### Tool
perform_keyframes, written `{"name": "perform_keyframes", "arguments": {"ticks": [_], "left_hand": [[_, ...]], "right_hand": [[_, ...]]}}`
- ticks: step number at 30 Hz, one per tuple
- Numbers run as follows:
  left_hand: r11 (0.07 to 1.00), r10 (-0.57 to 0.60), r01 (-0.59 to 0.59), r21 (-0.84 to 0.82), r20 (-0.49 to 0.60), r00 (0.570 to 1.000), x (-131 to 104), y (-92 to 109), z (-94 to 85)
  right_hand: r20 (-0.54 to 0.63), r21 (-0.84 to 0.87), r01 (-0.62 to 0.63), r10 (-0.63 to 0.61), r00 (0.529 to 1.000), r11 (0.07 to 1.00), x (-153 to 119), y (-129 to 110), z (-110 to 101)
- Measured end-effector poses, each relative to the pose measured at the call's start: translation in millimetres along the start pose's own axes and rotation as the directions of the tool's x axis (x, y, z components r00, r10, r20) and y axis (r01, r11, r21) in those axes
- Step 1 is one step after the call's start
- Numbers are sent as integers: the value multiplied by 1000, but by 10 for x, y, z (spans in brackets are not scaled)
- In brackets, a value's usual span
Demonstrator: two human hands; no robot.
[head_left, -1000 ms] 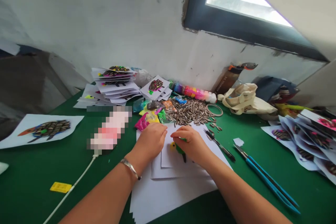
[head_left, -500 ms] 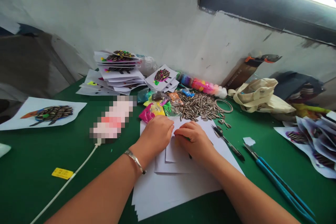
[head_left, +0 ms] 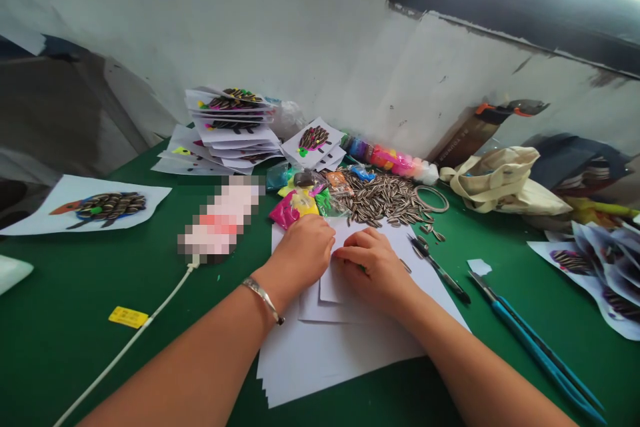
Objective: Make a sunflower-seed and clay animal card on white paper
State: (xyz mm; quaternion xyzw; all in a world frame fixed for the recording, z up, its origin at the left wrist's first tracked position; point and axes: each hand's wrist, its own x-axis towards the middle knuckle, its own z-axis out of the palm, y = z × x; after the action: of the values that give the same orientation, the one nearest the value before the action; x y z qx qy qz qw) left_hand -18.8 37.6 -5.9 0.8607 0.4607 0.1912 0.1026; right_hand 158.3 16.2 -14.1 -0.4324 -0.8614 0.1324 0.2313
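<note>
over white paper (head_left: 345,355), left hand (head_left: 306,252) and right hand (head_left: 377,270) curl (grip: can't tell), blurrily lettered bottle (head_left: 466,135) beyond.

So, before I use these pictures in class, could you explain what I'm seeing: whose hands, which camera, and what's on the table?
There is no machine: these are one person's bare left hand and right hand, filmed by a camera worn on the head, looking forward and down. The hands are close together over white paper on a green table; whether they pinch something small is hidden. Beyond lie striped seeds and colourful packets. To the right are a pen and blue-handled tool.
</note>
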Motion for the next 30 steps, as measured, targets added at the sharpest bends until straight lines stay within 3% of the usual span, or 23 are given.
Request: {"name": "perform_keyframes", "arguments": {"ticks": [7, 30], "left_hand": [[1000, 6, -6, -18, -1, 1000, -3, 2, -4], [999, -6, 6, -46, 10, 1000, -18, 5, 31]], "right_hand": [[-44, 86, -37, 41, 998, 996, -13, 47, -56], [9, -43, 0, 0, 1000, 999, -31, 44, -144]]}}
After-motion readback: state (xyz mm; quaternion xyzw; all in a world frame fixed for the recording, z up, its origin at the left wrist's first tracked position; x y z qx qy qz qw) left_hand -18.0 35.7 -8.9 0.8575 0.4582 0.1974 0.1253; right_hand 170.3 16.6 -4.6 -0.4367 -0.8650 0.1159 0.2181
